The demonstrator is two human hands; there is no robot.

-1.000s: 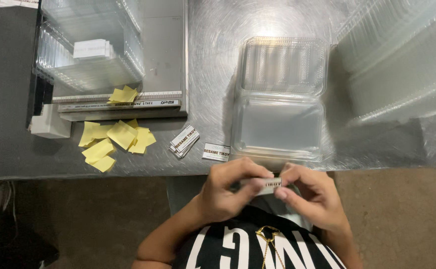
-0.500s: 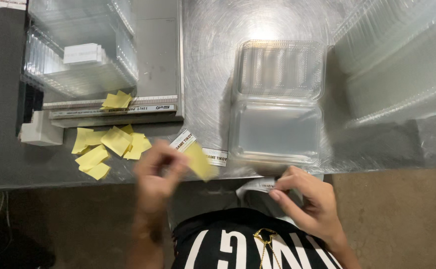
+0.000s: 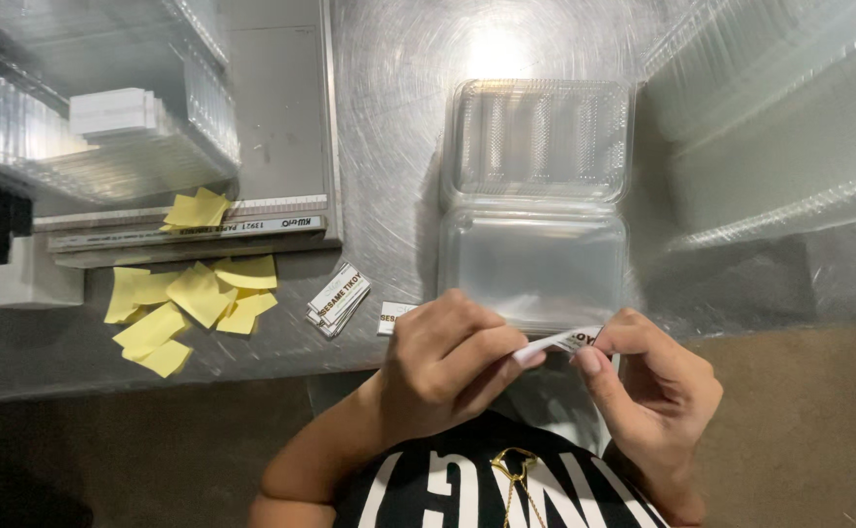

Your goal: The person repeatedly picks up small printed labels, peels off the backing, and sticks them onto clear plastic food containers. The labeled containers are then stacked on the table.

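Observation:
Both hands pinch one small white label with dark print, held just in front of the table's near edge. My left hand grips its left end between thumb and fingers. My right hand holds the right end with fingertips. Directly beyond the hands an open clear plastic clamshell container lies on the metal table, lid hinged away from me. A small fanned stack of the same labels rests left of my left hand, and one more label lies beside it.
Yellow backing papers lie scattered at the near left, a few more on a grey board. Stacks of clear containers fill the far left and others the right. A white block sits at the left edge.
My left hand swung out left with a yellow backing paper, then came back empty. It now pinches the white label again together with my right hand.

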